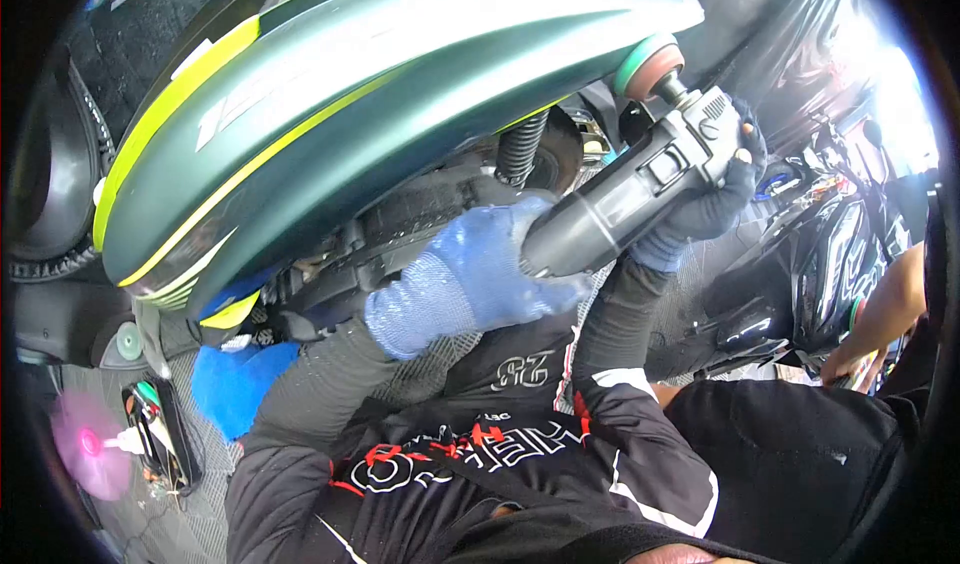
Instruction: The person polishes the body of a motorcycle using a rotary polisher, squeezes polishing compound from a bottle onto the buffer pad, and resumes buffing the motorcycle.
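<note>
A black polisher (640, 184) with a green and red round pad (652, 66) is held in both my hands. My left hand (465, 274), in a blue glove, is wrapped round the rear end of its body. My right hand (715, 194), in a dark glove, grips its head close to the pad. At the right tip of a green motorcycle body panel (420, 94) with yellow stripes, the pad meets the lower edge; whether it is pressed on or spinning I cannot tell.
A blue cloth (240, 389) lies lower left, beside a tray of small items (160, 434) and a pink fan (90, 444). A black spring (520, 152) shows beneath the panel. To the right stand a black motorcycle (830, 254) and another person's arm (890, 309).
</note>
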